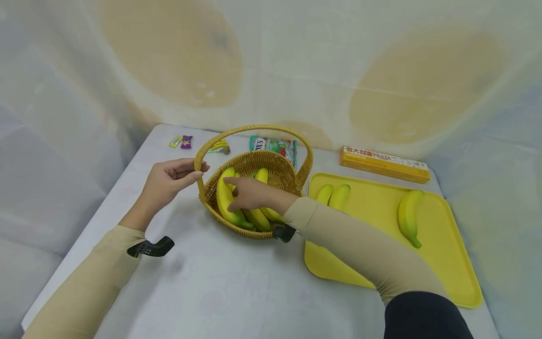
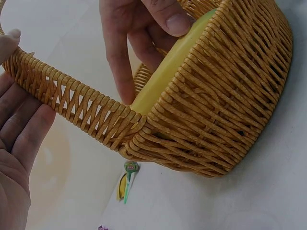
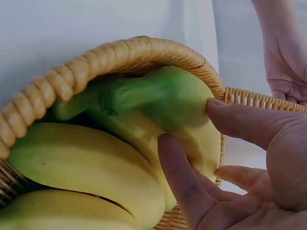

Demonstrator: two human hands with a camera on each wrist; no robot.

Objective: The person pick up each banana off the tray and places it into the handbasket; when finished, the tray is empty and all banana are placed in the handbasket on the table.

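Steadying the woven wicker basket's [image 1: 258, 197] arched handle, left hand [image 1: 167, 181] pinches it; right hand [image 1: 250, 194], nearer, clasps the yellow-green banana [image 1: 224, 200] lying lengthwise inside.

Your way into the woven wicker basket [image 1: 254, 197] is narrowed by its arched handle [image 1: 254, 129] overhead and by the yellow bananas [image 1: 237, 207] filling most of the bowl. The flat yellow plastic tray [image 1: 449, 263] just beside it leaves open room between its bananas. The white worktop [image 1: 220, 292] before the basket lies bare.
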